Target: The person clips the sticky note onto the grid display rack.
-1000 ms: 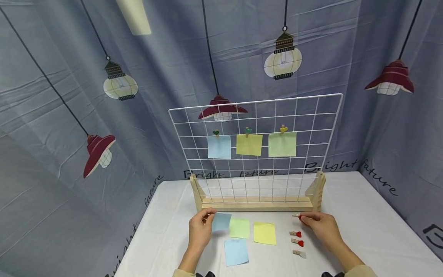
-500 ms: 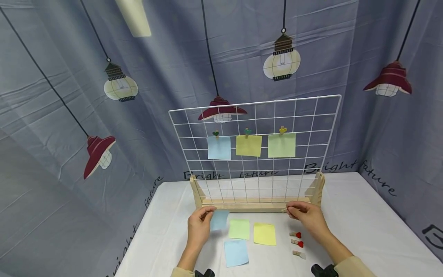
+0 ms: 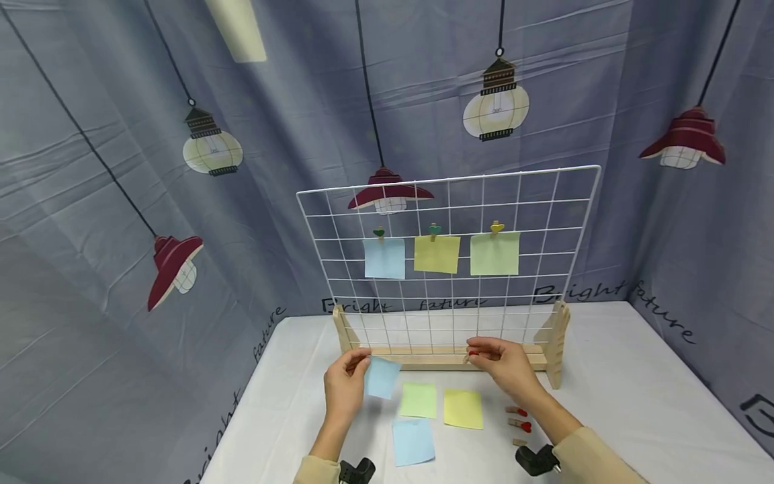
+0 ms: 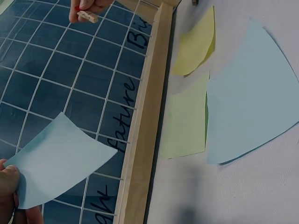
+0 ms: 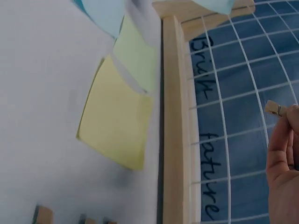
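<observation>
My left hand (image 3: 346, 386) pinches a light blue sticky note (image 3: 383, 378) by its left edge, just in front of the wooden base. The note (image 4: 65, 163) hangs raised and slightly bent in the left wrist view. Between the thumb and fingers of my right hand (image 3: 508, 366) is a small wooden clothespin (image 5: 275, 108) with a red decoration. This clothespin (image 4: 87, 17) also shows at the top of the left wrist view, apart from the note. Both hands are before the lower part of the white wire grid (image 3: 447, 180).
Blue (image 3: 384, 259), yellow (image 3: 437, 254) and green (image 3: 494, 253) notes hang clipped on the grid. On the table lie a green note (image 3: 418, 400), a yellow note (image 3: 463, 409), a blue note (image 3: 414, 441) and small clothespins (image 3: 520, 425). The wooden base (image 3: 435, 363) stands behind.
My right hand has carried the red clothespin leftward and up, from the table's right side to the grid's front. My left hand has lifted the blue note slightly and turned it.
</observation>
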The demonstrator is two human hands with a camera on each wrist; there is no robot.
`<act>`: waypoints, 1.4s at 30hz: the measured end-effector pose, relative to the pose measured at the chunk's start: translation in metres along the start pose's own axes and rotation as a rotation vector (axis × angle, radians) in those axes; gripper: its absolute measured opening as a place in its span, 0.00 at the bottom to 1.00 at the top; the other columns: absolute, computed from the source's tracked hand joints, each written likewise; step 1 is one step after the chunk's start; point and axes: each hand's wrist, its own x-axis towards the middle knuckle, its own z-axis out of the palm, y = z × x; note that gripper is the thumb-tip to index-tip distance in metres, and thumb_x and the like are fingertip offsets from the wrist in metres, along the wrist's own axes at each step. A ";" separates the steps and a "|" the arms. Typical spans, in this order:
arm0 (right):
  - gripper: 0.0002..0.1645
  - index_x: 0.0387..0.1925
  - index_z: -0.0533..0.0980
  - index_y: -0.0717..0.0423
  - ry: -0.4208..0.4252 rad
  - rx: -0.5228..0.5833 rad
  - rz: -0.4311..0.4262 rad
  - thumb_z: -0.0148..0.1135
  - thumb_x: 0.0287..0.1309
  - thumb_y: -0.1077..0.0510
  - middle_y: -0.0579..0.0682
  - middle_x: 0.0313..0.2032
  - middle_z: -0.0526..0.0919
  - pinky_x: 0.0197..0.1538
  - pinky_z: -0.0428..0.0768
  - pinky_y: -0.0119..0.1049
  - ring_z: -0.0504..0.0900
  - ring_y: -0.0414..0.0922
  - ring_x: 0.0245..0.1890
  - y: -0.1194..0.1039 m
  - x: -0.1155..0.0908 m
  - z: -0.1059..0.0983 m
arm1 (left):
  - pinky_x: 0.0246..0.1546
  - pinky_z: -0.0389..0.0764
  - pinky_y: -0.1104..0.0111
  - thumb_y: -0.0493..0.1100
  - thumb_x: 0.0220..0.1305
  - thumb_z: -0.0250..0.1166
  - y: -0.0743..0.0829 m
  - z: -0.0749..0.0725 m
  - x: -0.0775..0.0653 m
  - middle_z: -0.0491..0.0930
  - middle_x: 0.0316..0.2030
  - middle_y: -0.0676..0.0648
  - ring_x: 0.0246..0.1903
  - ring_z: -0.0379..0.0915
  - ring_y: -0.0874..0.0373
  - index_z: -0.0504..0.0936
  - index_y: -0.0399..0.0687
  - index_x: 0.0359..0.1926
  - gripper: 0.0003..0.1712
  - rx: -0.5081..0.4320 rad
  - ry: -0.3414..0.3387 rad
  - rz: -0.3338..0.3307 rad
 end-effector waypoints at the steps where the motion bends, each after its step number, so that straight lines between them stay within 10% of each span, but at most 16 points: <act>1: 0.18 0.54 0.83 0.62 -0.009 0.003 -0.001 0.69 0.63 0.65 0.61 0.49 0.88 0.43 0.83 0.26 0.86 0.38 0.41 -0.002 0.001 0.003 | 0.41 0.83 0.73 0.33 0.65 0.70 0.000 0.000 0.000 0.90 0.39 0.51 0.40 0.85 0.57 0.90 0.48 0.42 0.08 -0.006 0.008 -0.007; 24: 0.14 0.51 0.87 0.55 -0.094 -0.004 -0.066 0.68 0.65 0.62 0.52 0.45 0.91 0.53 0.86 0.40 0.89 0.48 0.48 -0.050 0.017 0.063 | 0.38 0.80 0.74 0.35 0.66 0.69 0.007 0.005 0.024 0.88 0.37 0.49 0.35 0.80 0.61 0.88 0.50 0.39 0.05 -0.044 0.022 -0.048; 42: 0.10 0.46 0.89 0.53 -0.054 -0.038 -0.143 0.70 0.63 0.61 0.50 0.38 0.92 0.36 0.82 0.36 0.90 0.46 0.39 -0.097 0.042 0.095 | 0.42 0.81 0.68 0.37 0.66 0.71 0.020 -0.006 0.055 0.90 0.37 0.49 0.39 0.84 0.56 0.89 0.51 0.39 0.04 0.015 0.073 -0.007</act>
